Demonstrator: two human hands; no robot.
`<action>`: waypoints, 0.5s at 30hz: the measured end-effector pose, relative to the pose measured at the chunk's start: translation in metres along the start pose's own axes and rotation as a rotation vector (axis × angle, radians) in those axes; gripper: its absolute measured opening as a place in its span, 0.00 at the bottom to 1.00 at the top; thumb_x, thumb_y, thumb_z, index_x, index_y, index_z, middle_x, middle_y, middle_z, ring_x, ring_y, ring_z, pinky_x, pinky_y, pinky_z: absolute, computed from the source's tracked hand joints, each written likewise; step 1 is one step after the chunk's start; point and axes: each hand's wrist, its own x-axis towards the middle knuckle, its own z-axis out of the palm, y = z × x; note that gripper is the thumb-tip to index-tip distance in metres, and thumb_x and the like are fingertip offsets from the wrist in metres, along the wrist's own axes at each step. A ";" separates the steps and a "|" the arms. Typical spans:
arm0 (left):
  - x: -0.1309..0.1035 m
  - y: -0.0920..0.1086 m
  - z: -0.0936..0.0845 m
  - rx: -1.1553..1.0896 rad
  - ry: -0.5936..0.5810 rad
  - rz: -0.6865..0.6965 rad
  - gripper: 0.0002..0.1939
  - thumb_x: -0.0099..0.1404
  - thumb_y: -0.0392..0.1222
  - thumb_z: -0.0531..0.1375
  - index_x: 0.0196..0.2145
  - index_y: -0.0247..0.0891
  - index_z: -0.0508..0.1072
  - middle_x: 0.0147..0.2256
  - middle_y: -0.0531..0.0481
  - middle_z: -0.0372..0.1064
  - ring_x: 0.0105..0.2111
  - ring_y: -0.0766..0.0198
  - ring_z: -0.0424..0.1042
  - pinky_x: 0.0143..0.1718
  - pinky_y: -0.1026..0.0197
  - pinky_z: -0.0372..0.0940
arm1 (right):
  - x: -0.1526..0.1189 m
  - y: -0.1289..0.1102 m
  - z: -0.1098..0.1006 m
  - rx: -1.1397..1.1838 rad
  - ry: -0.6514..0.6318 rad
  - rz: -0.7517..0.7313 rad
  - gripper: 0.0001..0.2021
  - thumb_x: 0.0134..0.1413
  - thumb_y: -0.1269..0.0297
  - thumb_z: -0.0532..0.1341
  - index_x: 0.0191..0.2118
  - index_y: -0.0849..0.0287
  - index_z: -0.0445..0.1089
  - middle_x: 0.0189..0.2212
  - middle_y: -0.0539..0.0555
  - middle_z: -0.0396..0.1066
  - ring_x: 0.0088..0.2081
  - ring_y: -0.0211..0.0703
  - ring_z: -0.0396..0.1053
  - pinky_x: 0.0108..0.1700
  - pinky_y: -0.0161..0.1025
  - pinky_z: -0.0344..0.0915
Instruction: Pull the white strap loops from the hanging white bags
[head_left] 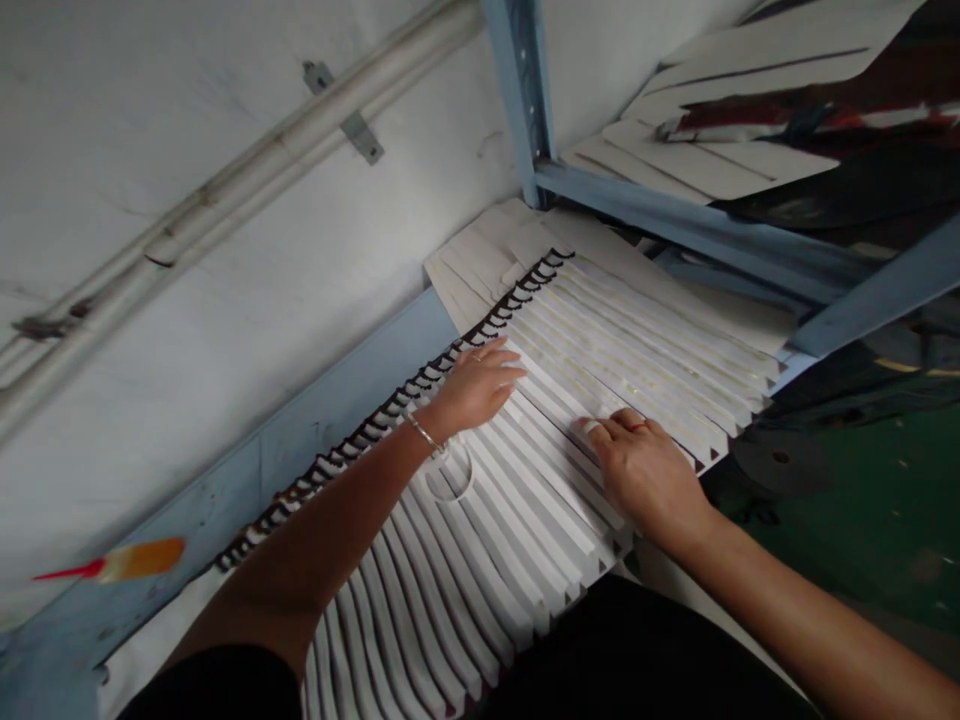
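Note:
Long white pleated strips (pixel 517 480) with dark scalloped ends lie overlapped in a row across a blue shelf. My left hand (pixel 480 383) rests on them near the scalloped edge, its fingers stretched out and slightly apart. A bracelet circles that wrist. Lower on the same strips, my right hand (pixel 637 455) has its fingers bent and pressed together at a fold; what lies between the fingertips is hidden. A white ring (pixel 469 478) sits on the pleats just below my left wrist.
The blue shelf board (pixel 390 350) runs along a white wall with a pipe (pixel 247 185). An orange-handled tool (pixel 142 560) lies at the lower left. Pale flat sheets (pixel 487 250) lie behind the strips. A blue metal frame (pixel 690 225) stands at the right, with more sheets on its upper level.

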 end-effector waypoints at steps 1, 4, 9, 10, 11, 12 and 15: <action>-0.011 -0.001 -0.011 -0.031 0.048 -0.058 0.13 0.67 0.38 0.56 0.46 0.40 0.77 0.54 0.44 0.71 0.62 0.50 0.60 0.60 0.45 0.55 | 0.003 -0.002 -0.003 0.009 0.020 -0.011 0.10 0.62 0.74 0.57 0.46 0.64 0.74 0.37 0.59 0.75 0.44 0.54 0.64 0.43 0.45 0.57; -0.053 0.007 -0.039 -0.181 0.039 -0.264 0.09 0.67 0.41 0.56 0.37 0.37 0.75 0.40 0.46 0.75 0.42 0.59 0.73 0.44 0.58 0.65 | 0.014 -0.025 -0.006 0.090 0.070 -0.187 0.08 0.64 0.70 0.58 0.39 0.60 0.75 0.36 0.58 0.73 0.42 0.52 0.64 0.43 0.45 0.57; -0.122 0.034 -0.038 -0.404 -0.246 -0.425 0.07 0.65 0.40 0.55 0.37 0.39 0.73 0.29 0.53 0.72 0.27 0.67 0.68 0.31 0.65 0.60 | 0.035 -0.102 0.021 0.220 0.090 -0.574 0.10 0.65 0.71 0.55 0.41 0.63 0.75 0.42 0.59 0.72 0.42 0.49 0.65 0.42 0.45 0.60; -0.132 0.035 -0.034 -0.415 -0.292 -0.430 0.08 0.64 0.39 0.56 0.40 0.39 0.73 0.30 0.53 0.73 0.27 0.67 0.68 0.31 0.64 0.61 | 0.038 -0.114 0.029 0.228 0.091 -0.583 0.11 0.65 0.72 0.54 0.42 0.64 0.75 0.42 0.60 0.72 0.42 0.48 0.65 0.41 0.45 0.61; -0.140 0.035 -0.029 -0.423 -0.337 -0.430 0.10 0.63 0.38 0.56 0.43 0.39 0.72 0.30 0.53 0.73 0.27 0.67 0.68 0.31 0.64 0.61 | 0.040 -0.122 0.036 0.233 0.089 -0.580 0.11 0.65 0.73 0.54 0.42 0.66 0.74 0.41 0.61 0.72 0.42 0.48 0.66 0.41 0.45 0.61; -0.146 0.033 -0.025 -0.435 -0.370 -0.427 0.12 0.62 0.38 0.57 0.45 0.39 0.72 0.31 0.52 0.73 0.27 0.66 0.69 0.32 0.64 0.61 | 0.042 -0.127 0.040 0.236 0.085 -0.574 0.11 0.65 0.74 0.54 0.43 0.66 0.74 0.40 0.61 0.72 0.41 0.48 0.66 0.41 0.45 0.62; -0.156 0.021 -0.022 -0.527 -0.397 -0.407 0.11 0.64 0.42 0.59 0.43 0.39 0.74 0.34 0.50 0.73 0.30 0.66 0.70 0.32 0.65 0.61 | 0.040 -0.121 0.037 0.257 0.084 -0.558 0.10 0.65 0.72 0.54 0.39 0.63 0.73 0.37 0.58 0.70 0.41 0.48 0.65 0.42 0.45 0.62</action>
